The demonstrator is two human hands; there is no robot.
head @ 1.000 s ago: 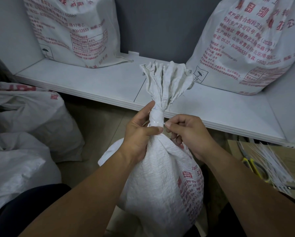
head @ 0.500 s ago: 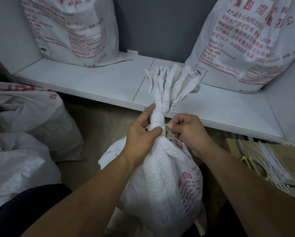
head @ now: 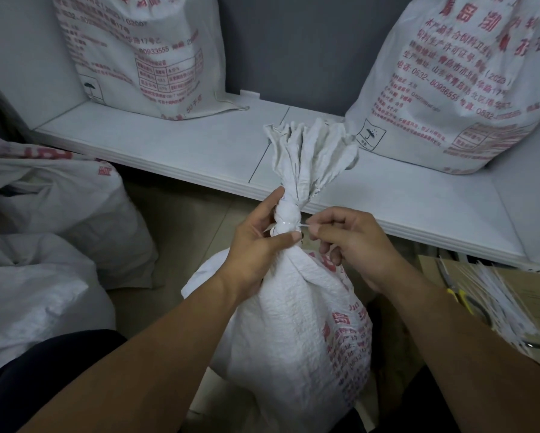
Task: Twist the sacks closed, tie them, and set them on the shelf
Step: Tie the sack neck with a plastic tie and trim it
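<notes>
Head view: the sack (head: 293,323) stands on the floor by the shelf (head: 184,142) edge. The left hand (head: 256,248) wraps its grip round the twisted neck; the right hand (head: 353,245) pinches the tie (head: 303,225). Twisting looks done, tying is under way, lifting is left. Between the two shelf sacks (head: 137,57) there is open room.

I have one wide-angle view from the head, facing forward and down. It sits close above the white woven sack with red print (head: 293,323), with the low white flat shelf (head: 199,145) just beyond.
</notes>
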